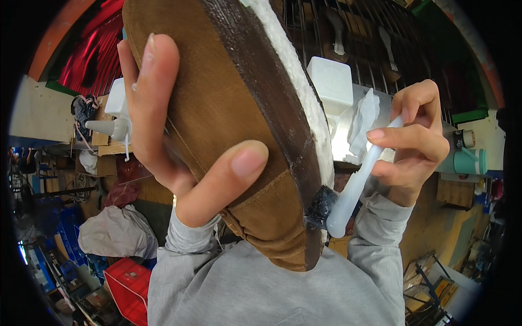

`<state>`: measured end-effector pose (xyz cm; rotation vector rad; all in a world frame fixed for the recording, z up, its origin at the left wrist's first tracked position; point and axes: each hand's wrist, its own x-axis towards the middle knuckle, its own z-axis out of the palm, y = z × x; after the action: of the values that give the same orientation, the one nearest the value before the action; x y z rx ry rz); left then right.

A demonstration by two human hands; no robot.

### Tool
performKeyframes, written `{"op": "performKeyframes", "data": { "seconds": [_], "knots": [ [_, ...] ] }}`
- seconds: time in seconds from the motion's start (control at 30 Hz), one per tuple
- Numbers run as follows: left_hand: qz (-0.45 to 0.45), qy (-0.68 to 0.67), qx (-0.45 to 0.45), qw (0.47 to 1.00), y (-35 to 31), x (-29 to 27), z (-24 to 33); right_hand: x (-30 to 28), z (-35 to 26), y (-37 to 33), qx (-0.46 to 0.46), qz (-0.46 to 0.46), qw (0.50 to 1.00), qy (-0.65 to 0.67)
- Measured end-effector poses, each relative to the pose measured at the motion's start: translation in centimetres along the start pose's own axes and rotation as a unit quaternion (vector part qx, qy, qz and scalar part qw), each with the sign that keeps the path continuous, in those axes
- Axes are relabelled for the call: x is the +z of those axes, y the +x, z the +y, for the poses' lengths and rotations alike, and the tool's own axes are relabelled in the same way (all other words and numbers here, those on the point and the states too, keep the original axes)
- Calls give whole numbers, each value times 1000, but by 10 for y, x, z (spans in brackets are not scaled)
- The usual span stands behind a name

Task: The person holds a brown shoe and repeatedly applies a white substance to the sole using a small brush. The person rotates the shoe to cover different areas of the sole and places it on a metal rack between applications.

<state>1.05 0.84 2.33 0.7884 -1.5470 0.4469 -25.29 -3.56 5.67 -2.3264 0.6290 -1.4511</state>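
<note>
My left fingers (pixel 159 65) hold a brown shoe (pixel 234 117); my right fingers (pixel 409 137) pinch a white brush (pixel 356 187), its dark bristles (pixel 321 205) against the shoe's dark band (pixel 274 103). A white container (pixel 330 81) sits beyond.

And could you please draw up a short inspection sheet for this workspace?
Surface: pale worktop, mostly hidden behind the shoe.
Job's things: brown shoe with a dark side band; white-handled brush, dark bristles against that band.
Clutter: white container, crumpled white sheet.
Hands: left hand grips the shoe; right hand holds the brush handle.
Cables: none identifiable; left edge too cluttered to tell.
Surroundings: red crate, teal container.
</note>
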Motion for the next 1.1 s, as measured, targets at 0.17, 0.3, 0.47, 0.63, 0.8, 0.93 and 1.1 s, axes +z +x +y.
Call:
{"op": "performKeyframes", "data": {
  "seconds": [0.17,0.3,0.47,0.63,0.8,0.93,1.1],
  "knots": [
    [-5,13,5,1000,2,0,-4,4,-5,-9,2,18,1000,6],
    [-6,20,5,1000,3,-2,-6,4,-11,-10,-26,23,999,33],
    [-9,21,10,1000,4,-2,-9,2,-20,-8,39,38,997,-60],
    [-14,22,14,1000,4,-1,-9,-2,-22,-4,66,52,991,-103],
    [-19,25,18,999,5,-2,-9,3,-11,-5,13,23,1000,-8],
    [-23,29,21,999,5,-2,-11,5,-10,-11,13,31,999,5],
    [-31,33,29,999,7,-3,-15,0,-15,-13,0,19,1000,-18]
  ]
}}
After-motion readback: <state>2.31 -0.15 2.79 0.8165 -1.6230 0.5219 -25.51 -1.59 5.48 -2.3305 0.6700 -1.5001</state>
